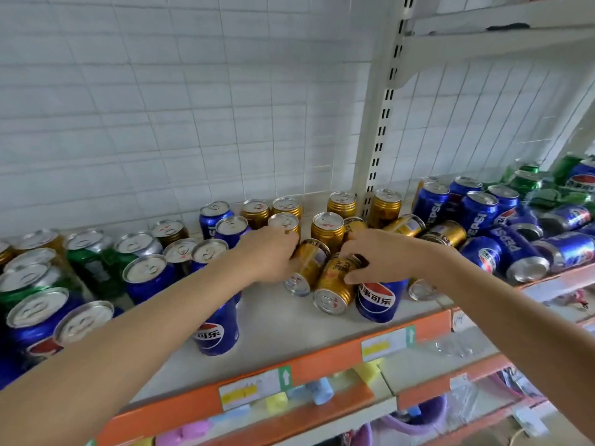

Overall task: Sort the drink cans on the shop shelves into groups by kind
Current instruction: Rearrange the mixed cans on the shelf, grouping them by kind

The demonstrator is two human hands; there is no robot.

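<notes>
Nearest me, the orange shelf edge [325, 355] and two upright blue cans [216, 329]. Just past them both hands work the middle of the shelf: the left hand [269, 255] curls round a toppled gold can [307, 265], the right hand [375, 252] pinches another gold can [335, 283] lying on its side. Best, I'd say, to stand each upright and slide it back to the gold cluster [326, 228] behind, without knocking neighbours. Far right, blue and green cans [528, 185] lie jumbled.

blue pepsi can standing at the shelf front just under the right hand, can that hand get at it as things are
Probably not right away: the right hand already grips a lying gold can. The blue Pepsi can itself stands unblocked beneath it.
</notes>
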